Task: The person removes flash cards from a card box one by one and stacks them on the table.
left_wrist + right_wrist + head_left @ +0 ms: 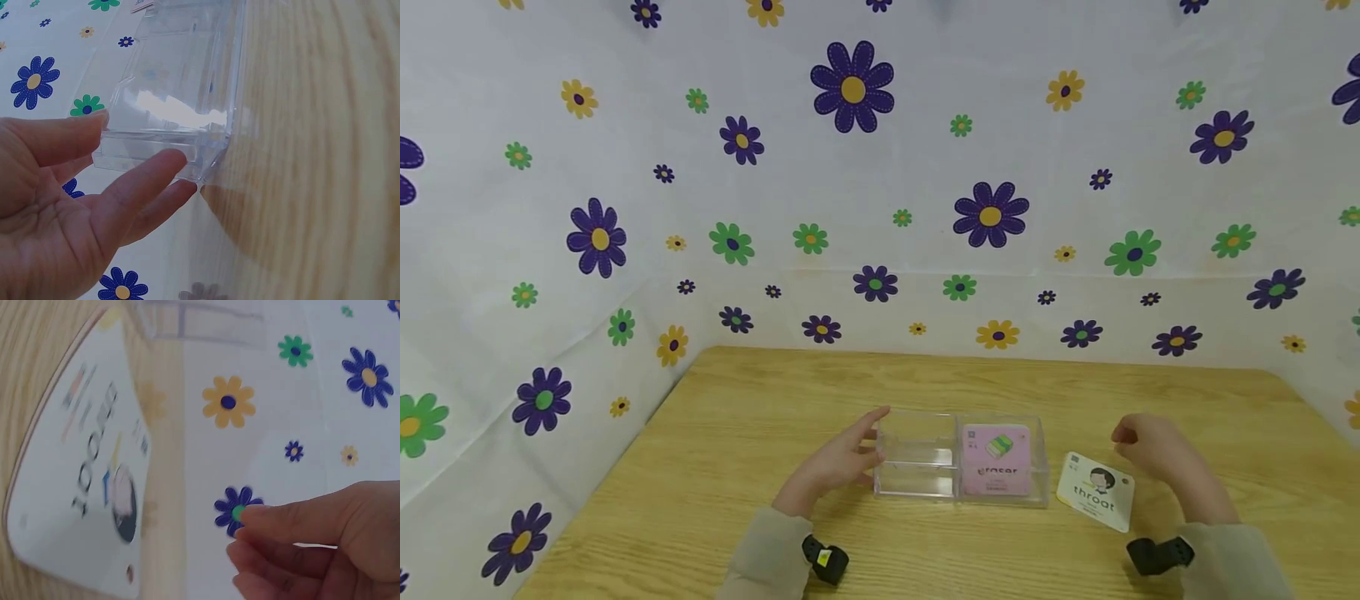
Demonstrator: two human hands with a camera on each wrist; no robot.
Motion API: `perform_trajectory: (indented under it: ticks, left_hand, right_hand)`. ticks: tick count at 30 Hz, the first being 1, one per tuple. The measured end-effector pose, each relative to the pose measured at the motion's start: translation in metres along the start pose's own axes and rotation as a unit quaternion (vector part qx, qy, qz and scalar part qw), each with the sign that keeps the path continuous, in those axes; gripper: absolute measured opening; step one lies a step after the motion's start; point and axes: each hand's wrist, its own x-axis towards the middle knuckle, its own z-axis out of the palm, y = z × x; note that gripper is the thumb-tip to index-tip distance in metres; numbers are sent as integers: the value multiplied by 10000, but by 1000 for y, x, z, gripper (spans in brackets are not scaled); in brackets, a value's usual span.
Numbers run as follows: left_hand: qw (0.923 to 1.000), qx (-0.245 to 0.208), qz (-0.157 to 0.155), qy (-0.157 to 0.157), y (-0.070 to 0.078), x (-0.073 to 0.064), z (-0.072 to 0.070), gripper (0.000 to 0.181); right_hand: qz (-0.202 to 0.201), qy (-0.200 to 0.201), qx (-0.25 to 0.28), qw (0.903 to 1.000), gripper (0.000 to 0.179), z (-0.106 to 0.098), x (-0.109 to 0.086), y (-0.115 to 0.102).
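A clear plastic box (917,480) with two side-by-side compartments lies on the table. Pink word cards (997,479), the top one reading "eraser", fill its right compartment; only bare plastic shows in the left. My left hand (841,460) touches the box's left end, with fingertips along the end wall (147,150). To the right of the box lies a pale card (1093,492) reading "throat", with a drawn head on it. Beyond that card's right corner hovers my right hand (1153,450). Its fingers are loosely bent, thumb near the index fingertip (250,519), and nothing shows between them.
The light wood table (760,400) ends against a white flower-patterned sheet (895,167) at the back, with more sheet along both sides. Each wrist carries a small black camera, one on the left (827,560) and one on the right (1157,556).
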Motion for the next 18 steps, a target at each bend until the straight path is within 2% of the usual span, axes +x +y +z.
perform_trajectory:
  ticks: [5, 10, 14, 18]
  left_hand:
    - [10000, 51, -15, -45, 2, 0, -1, 59]
    - [10000, 74, -16, -21, 1, 0, -2, 59]
    - [10000, 62, -3, 4, 0, 0, -1, 59]
    - [10000, 28, -3, 6, 0, -1, -1, 59]
  right_hand:
    - [-424, 638, 46, 9971, 15, 3, -4, -23]
    - [-1119, 1247, 475, 9847, 22, 10, -5, -49]
    - [-1522, 1416, 887, 9741, 27, 17, -5, -63]
    - [-1651, 1450, 1223, 9678, 29, 23, -5, -71]
